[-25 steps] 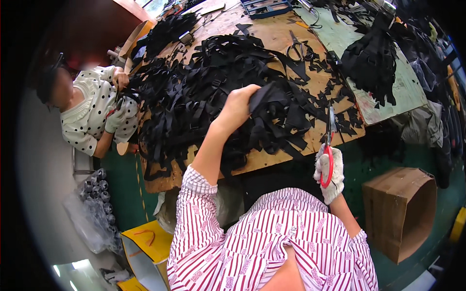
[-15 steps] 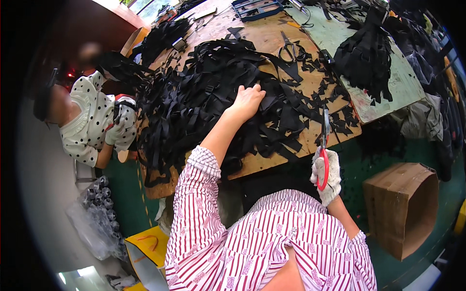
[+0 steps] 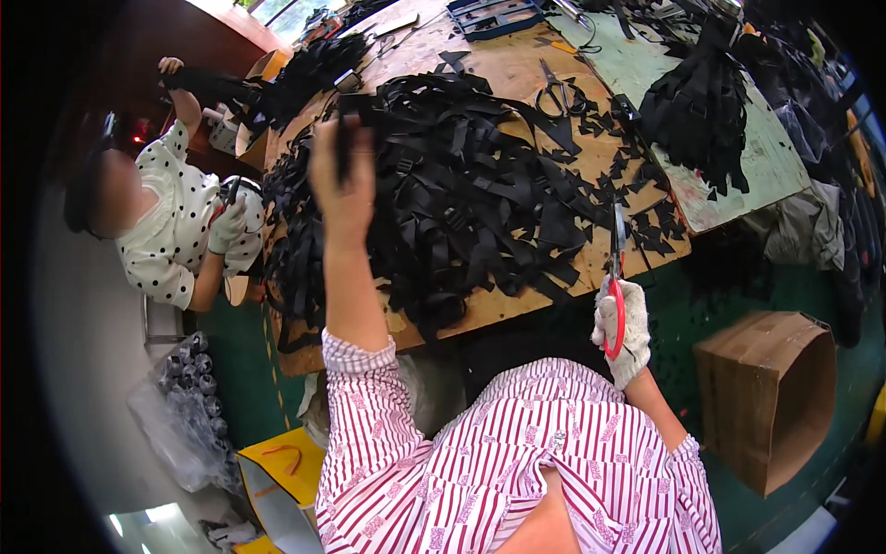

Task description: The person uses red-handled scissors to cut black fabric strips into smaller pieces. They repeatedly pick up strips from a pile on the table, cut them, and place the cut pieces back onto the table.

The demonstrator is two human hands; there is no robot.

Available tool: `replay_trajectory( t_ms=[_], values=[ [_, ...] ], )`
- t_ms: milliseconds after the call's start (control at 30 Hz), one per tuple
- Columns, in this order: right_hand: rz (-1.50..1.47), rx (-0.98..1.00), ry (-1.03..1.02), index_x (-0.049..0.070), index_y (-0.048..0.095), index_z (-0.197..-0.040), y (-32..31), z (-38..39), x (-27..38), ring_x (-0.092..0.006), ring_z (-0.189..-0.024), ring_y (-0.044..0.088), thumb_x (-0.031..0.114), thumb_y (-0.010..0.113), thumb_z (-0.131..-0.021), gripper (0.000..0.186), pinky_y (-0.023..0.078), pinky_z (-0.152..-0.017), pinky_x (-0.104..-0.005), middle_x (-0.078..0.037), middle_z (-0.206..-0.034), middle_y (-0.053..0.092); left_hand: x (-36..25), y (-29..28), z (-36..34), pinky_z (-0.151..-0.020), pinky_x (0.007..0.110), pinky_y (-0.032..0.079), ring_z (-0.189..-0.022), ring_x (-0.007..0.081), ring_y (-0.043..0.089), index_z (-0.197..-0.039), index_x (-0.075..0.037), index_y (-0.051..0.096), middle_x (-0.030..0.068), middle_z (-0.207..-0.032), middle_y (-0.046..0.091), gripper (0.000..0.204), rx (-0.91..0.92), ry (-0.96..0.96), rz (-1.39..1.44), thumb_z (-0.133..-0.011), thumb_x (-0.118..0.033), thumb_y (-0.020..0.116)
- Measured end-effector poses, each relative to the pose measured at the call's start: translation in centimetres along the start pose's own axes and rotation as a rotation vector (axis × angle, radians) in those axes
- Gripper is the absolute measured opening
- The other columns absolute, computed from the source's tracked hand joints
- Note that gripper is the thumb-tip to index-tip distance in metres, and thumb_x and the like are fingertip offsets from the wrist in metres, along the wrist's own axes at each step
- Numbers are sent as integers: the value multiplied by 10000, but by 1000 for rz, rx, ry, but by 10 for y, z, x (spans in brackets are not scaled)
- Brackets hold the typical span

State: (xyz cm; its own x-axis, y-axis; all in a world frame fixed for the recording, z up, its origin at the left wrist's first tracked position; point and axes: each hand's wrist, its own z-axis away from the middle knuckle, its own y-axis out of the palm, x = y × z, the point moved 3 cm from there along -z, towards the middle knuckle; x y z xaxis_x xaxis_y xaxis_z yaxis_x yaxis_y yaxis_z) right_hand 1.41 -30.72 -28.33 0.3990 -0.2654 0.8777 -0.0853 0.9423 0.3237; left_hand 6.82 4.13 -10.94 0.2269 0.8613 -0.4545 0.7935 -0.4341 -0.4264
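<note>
My left hand (image 3: 343, 166) is smeared by motion over the left of a big heap of black straps (image 3: 461, 185) on the plywood table (image 3: 484, 309); a dark piece shows between its fingers, but I cannot tell whether it is gripped. My right hand (image 3: 626, 342), in a white knit glove, is closed round red-handled scissors (image 3: 614, 314), blades pointing away from me at the table's front edge. Small black triangular scraps (image 3: 646, 217) lie right of the heap. Another pair of scissors (image 3: 554, 92) lies farther back.
A co-worker (image 3: 161, 208) at left raises a bare hand with black straps; their gloved hand holds a tool. A pale green board (image 3: 711, 212) with more black pieces adjoins at right. A blue tray (image 3: 494, 18) sits at the back. A cardboard box (image 3: 757, 397) and yellow bag (image 3: 295, 448) are below.
My left hand moved from the middle of the heap to its back left. The co-worker's bare hand rose with black straps. My right hand with the scissors has barely moved.
</note>
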Motion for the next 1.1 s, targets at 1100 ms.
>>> replay_trajectory(
  t_ms=[1100],
  values=[
    [818,347,-402,34,442,-1158,37,14,26,-280,-647,588,246,691,-733,537,464,-612,-367,-126,-777,584,-68,59,144,-523,225,409,-538,96,523,-962,-25,520,18,-646,515,171,369,-963,876,-882,-157,593]
  ],
)
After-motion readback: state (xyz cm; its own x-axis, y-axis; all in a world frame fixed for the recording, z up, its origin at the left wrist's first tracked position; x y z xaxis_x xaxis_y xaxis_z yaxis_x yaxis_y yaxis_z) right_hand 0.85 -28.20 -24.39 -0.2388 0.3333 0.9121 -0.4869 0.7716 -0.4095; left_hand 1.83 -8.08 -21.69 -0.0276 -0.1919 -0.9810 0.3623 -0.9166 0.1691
